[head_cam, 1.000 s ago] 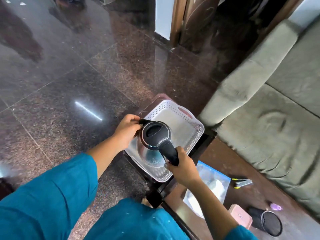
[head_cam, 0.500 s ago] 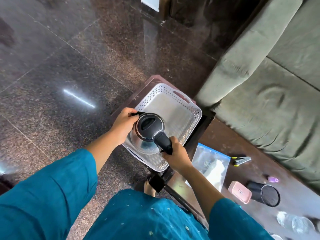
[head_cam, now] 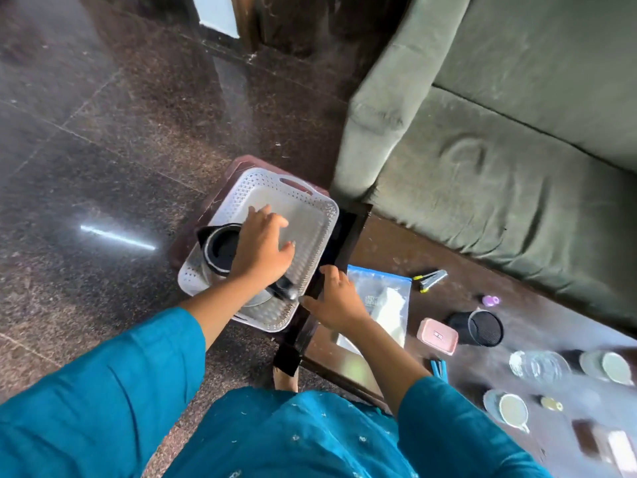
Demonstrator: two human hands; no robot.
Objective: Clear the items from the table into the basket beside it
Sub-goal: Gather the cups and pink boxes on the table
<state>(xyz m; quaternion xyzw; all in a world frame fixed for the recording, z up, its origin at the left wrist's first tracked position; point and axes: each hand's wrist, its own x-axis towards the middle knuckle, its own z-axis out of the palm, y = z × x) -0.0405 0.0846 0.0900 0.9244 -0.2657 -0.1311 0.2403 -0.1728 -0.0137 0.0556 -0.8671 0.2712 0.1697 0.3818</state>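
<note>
A steel kettle (head_cam: 220, 248) with a black lid stands in the near left corner of a white perforated basket (head_cam: 303, 205), just beside the dark wooden counter (head_cam: 389, 250). The person's left hand (head_cam: 262, 250) is spread, fingers apart, over the kettle lid; whether it touches cannot be told. The right hand (head_cam: 336, 298), fingers loose and holding nothing, is over the counter's corner near the kettle's handle. A clear zip bag (head_cam: 382, 291), pink box (head_cam: 437, 336) and black mesh cup (head_cam: 477, 327) lie on the counter.
</note>
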